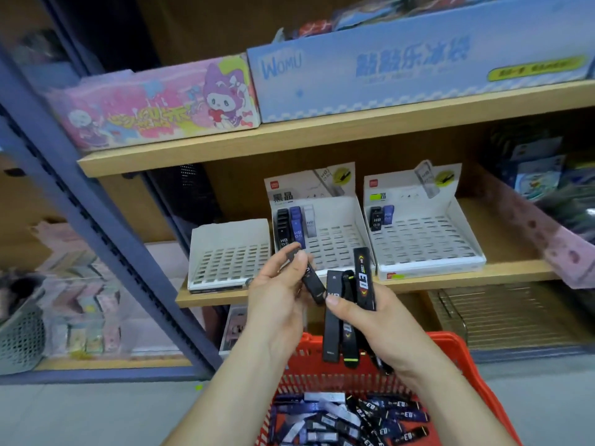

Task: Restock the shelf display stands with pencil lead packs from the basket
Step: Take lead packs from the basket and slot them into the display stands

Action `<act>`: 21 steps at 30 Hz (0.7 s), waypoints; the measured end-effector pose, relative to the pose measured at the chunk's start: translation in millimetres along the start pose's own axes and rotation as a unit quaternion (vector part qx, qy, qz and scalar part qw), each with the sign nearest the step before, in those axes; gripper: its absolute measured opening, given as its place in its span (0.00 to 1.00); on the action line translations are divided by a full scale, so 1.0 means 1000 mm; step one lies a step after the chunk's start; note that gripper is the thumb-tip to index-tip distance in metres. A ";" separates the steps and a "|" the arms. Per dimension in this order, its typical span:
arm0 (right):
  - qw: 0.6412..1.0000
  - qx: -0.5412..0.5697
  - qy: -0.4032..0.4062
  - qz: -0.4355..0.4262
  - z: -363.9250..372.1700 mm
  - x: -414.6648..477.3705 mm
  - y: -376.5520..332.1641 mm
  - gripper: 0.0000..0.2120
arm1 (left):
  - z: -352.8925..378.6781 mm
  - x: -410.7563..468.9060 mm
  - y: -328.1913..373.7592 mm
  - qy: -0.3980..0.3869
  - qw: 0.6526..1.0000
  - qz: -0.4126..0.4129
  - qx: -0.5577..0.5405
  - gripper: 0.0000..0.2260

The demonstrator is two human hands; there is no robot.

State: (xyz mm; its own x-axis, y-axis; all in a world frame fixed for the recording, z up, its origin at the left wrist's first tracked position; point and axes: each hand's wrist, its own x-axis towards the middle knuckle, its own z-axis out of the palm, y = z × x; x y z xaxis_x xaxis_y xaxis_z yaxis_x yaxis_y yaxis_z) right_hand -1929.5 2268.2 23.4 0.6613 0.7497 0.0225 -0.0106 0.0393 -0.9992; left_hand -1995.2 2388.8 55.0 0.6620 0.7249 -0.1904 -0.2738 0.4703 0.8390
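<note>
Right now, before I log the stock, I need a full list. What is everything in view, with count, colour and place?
left stand: one, white, middle shelf, no packs visible
middle stand: one, white, same shelf; black, blue and white packs in its left columns
right stand: one, white, same shelf; black and blue packs at back left
basket: one, red, below the hands
loose packs: many, black, blue, white, in the basket
pink box: one, top shelf, left
blue box: one, top shelf, right
grey basket: one, far left, low
left hand: holds a single pack, black
right hand: grips a bundle of packs, several, black
</note>
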 end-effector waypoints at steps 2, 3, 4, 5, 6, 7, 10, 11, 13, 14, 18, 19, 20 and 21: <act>1.000 -0.007 0.022 -0.006 -0.012 0.013 -0.004 0.07 | 0.008 0.013 -0.002 -0.002 0.999 0.027 0.034 0.08; 0.999 -0.015 0.036 -0.003 -0.020 0.020 -0.007 0.05 | 0.011 0.020 -0.001 -0.002 0.997 0.034 0.067 0.08; 0.998 -0.024 0.050 0.000 -0.029 0.027 -0.008 0.05 | 0.015 0.027 -0.001 0.000 0.993 0.038 0.111 0.08; 0.998 -0.032 0.061 0.002 -0.039 0.034 -0.010 0.05 | 0.018 0.035 0.001 0.001 0.987 0.041 0.158 0.08; 0.997 -0.036 0.071 0.003 -0.049 0.040 -0.011 0.05 | 0.022 0.042 0.002 -0.001 0.979 0.043 0.201 0.07; 0.996 -0.039 0.080 0.005 -0.058 0.045 -0.012 0.04 | 0.028 0.048 0.002 -0.007 0.970 0.045 0.237 0.07; 0.992 -0.045 0.113 0.023 -0.081 0.055 -0.002 0.05 | 0.049 0.064 -0.004 -0.033 0.941 0.075 0.328 0.06; 0.990 -0.042 0.129 0.030 -0.088 0.057 0.004 0.05 | 0.057 0.069 -0.007 -0.041 0.933 0.092 0.347 0.06; 0.985 -0.034 0.161 0.048 -0.099 0.060 0.017 0.07 | 0.071 0.081 -0.011 -0.040 0.922 0.115 0.367 0.06; 0.982 -0.030 0.178 0.062 -0.104 0.062 0.023 0.08 | 0.078 0.088 -0.013 -0.035 0.918 0.123 0.376 0.06; 0.966 -0.018 0.244 0.086 -0.117 0.075 0.028 0.08 | 0.105 0.121 -0.021 -0.037 0.874 0.155 0.459 0.06; 0.963 -0.016 0.255 0.086 -0.119 0.079 0.026 0.06 | 0.110 0.128 -0.024 -0.040 0.858 0.167 0.484 0.07; 0.962 -0.016 0.261 0.086 -0.122 0.083 0.024 0.05 | 0.113 0.134 -0.029 -0.046 0.837 0.185 0.513 0.07; 0.961 -0.017 0.261 0.085 -0.124 0.085 0.021 0.05 | 0.115 0.138 -0.034 -0.055 0.814 0.204 0.541 0.07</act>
State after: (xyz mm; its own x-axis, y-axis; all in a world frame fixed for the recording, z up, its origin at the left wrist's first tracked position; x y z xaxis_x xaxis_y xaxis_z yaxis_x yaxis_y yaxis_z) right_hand -1780.3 2251.3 -0.3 0.9389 0.3086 -0.1526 -0.1336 -0.0818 -0.9876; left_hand -1814.0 2415.3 59.1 0.7454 0.6316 0.2132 0.2487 -0.5602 0.7902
